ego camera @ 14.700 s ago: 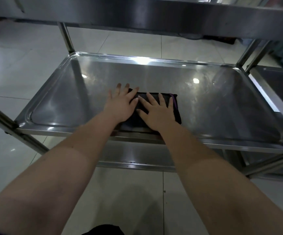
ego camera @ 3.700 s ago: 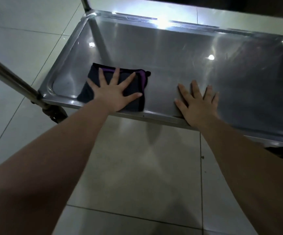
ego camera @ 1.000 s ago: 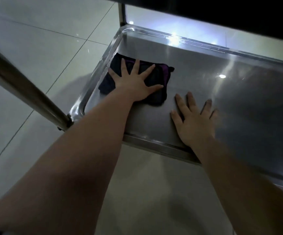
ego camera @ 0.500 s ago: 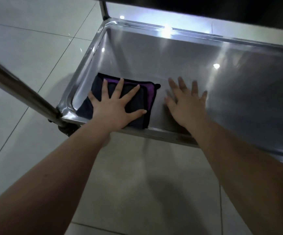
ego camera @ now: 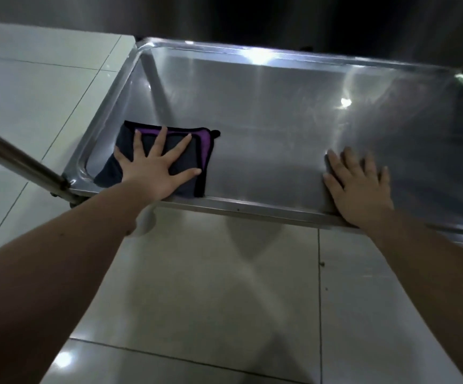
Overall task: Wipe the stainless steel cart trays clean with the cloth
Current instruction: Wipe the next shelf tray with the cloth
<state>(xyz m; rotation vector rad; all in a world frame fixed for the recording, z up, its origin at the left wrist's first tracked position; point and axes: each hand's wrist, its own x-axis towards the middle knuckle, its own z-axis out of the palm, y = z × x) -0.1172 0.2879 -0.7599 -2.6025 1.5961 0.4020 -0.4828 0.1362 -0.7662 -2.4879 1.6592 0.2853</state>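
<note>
Stainless steel fills most of the view: the lower cart tray (ego camera: pixel 266 126), dim under the shelf above (ego camera: pixel 252 12), with pale floor tiles (ego camera: pixel 211 286) in front of it. The cloth (ego camera: pixel 126 137), dark with a purple edge and folded flat, is found in the tray's near left corner, where it was half a second ago. It is pressed down by the left grip (ego camera: pixel 155 167), whose fingers are spread wide and straight on top of it; nothing is pinched.

What has changed is the right grip (ego camera: pixel 360 187). Half a second ago it was laid just beside the cloth. Now it is set well apart to the right, flat and empty, fingers straight on the bare steel and the heel over the near rim. A long bare stretch of tray has thus been opened between the two.

From this it is judged that the left end has been covered, and that a sweep to the right along the near edge is being prepared, the cart being steadied by the right grip. The far right of the tray appears not yet reached.
</note>
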